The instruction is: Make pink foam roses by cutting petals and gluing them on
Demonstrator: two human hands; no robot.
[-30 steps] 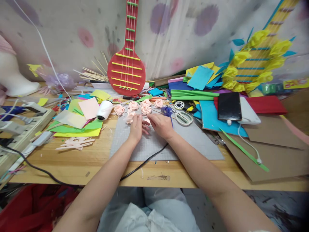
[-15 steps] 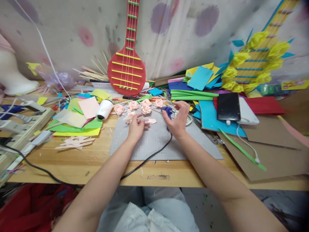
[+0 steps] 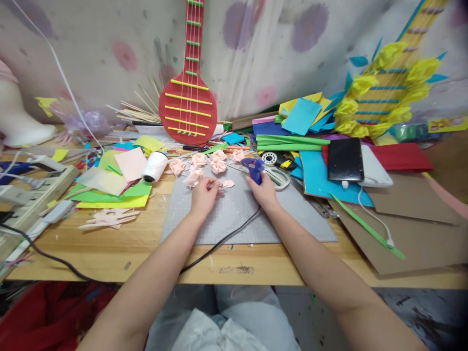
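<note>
My right hand (image 3: 262, 191) is wrapped round the handle of a blue glue gun (image 3: 253, 166) at the far side of the grey cutting mat (image 3: 234, 219). Its black cord (image 3: 215, 243) trails over the mat toward the table's front edge. My left hand (image 3: 203, 195) is closed in a pinch on a pink paper piece (image 3: 226, 184) lying on the mat, just left of the gun's nozzle. Several finished pink paper roses (image 3: 208, 163) lie in a row beyond both hands.
A white cup (image 3: 153, 166) lies on its side by coloured paper sheets (image 3: 113, 187). Scissors (image 3: 278, 176) and a black phone (image 3: 345, 159) lie to the right, and a power strip (image 3: 32, 187) to the left. A red paper guitar (image 3: 188, 107) leans on the curtain.
My right hand left the pink piece, reached right to the blue glue gun, closed on its handle and brought it toward the pink piece. My left hand stayed pinching the pink piece.
</note>
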